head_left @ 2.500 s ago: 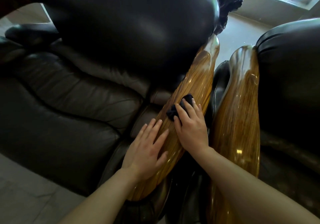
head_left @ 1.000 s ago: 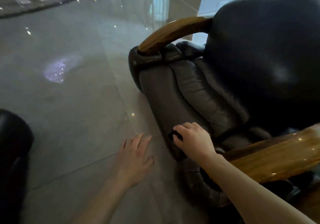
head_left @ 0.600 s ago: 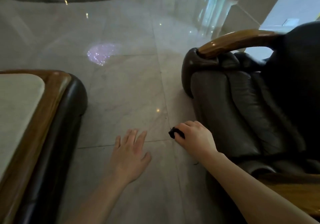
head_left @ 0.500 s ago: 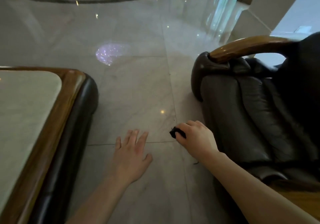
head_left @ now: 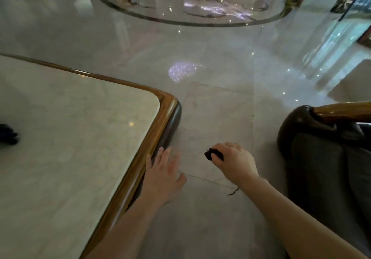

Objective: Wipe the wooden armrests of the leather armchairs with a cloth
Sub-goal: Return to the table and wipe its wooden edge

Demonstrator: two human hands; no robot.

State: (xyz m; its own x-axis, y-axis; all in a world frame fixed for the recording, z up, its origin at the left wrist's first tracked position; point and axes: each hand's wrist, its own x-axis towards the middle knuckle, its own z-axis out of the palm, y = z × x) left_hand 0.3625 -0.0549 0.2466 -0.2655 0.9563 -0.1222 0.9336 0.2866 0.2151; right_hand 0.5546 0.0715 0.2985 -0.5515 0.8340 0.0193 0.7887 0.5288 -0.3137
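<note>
The cloth [head_left: 214, 155] sits just right of the frame's centre, a small dark wad bunched inside the right hand [head_left: 233, 163], whose fingers are curled closed around it so that only a dark tuft pokes out on the left. It looks soft, light and fully crushable, so it should take whatever shape the palm gives it. For wiping it would probably work better spread flat under the fingers than balled up as it is. A thin dark thread [head_left: 233, 192] trails below the wrist; whether it belongs to the cloth I cannot tell.

The left hand [head_left: 163, 175] is lower centre, fingers spread wide and holding nothing, hanging just beside the wooden rim of the marble worktop [head_left: 66, 144] that fills the left of the frame. Whether it touches the rim is unclear.

At the right edge the wooden armrest [head_left: 341, 112] curves out above the dark leather of the armchair [head_left: 313, 148], well apart from the cloth. Its surface looks glossy and varnished, hard and probably slick, so the cloth should slide easily along it and light pressure ought to do.

A dark object [head_left: 7, 134] lies on the worktop at the far left edge, too cut off to identify. Polished floor [head_left: 216, 102] stretches to the upper frame.

No brand, label or writing can be read anywhere.
</note>
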